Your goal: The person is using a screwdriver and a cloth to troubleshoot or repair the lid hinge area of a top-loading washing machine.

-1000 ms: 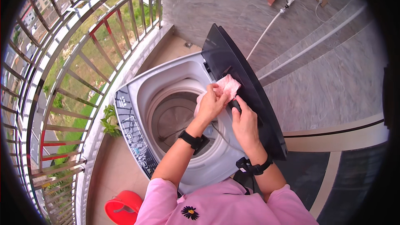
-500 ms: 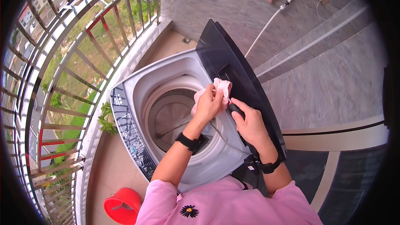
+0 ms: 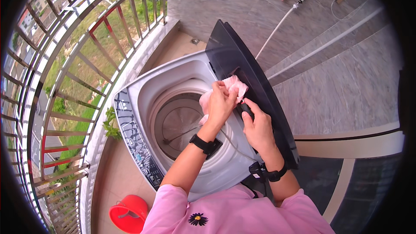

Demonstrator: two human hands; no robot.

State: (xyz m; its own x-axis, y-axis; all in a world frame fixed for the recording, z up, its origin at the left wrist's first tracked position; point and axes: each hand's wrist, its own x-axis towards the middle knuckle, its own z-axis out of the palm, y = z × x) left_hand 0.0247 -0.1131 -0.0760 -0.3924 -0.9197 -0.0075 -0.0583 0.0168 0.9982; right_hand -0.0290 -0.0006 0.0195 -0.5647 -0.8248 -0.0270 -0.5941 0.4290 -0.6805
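Observation:
A top-loading washing machine (image 3: 198,62) stands before me, its dark lid (image 3: 255,71) raised on the right and its round metal drum (image 3: 175,115) exposed. My left hand (image 3: 222,106) is closed on a pink cloth (image 3: 240,87), which it holds over the machine's right rim, by the lid; part of the cloth hangs down over the drum opening. Just right of it, my right hand (image 3: 260,129) grips a slim tool with a black handle (image 3: 246,109) and a bit of red near its end. The tool's end meets the cloth's edge; its exact kind is hidden.
A red bucket (image 3: 138,203) is on the tiled floor at lower left. Metal railings (image 3: 89,119) curve along the left, with a green plant (image 3: 111,123) beside the machine. A white hose (image 3: 279,26) runs down the grey wall. A thin cable (image 3: 234,146) crosses the machine's rim.
My left hand has shifted slightly right with the cloth, and more of the cloth spreads out beside its fingers. My right hand has moved slightly right and still grips the tool.

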